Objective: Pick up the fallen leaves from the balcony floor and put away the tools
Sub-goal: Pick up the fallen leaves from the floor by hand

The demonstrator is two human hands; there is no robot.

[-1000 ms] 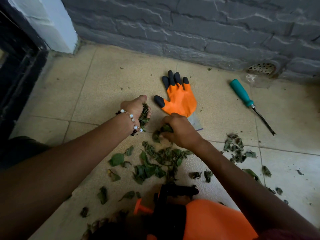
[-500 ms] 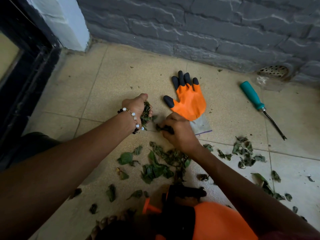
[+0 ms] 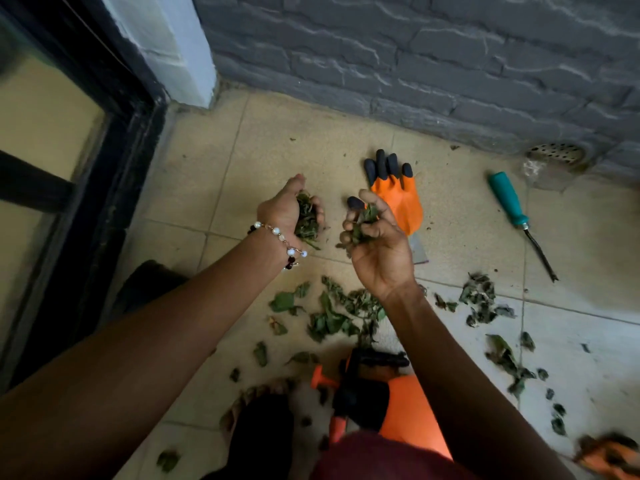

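We are reaching both bare forearms forward and slightly inward from the lower corners of the view, so that our two hands are hovering close together, just apart, above the floor. Our left hand is curling into a loose fist, thumb pointing away from us, and is gripping a clump of leaves, while a beaded bracelet is hanging around that wrist. Our right hand is turning palm up, wrist bent back, with its fingers curling around a second bunch of leaves.
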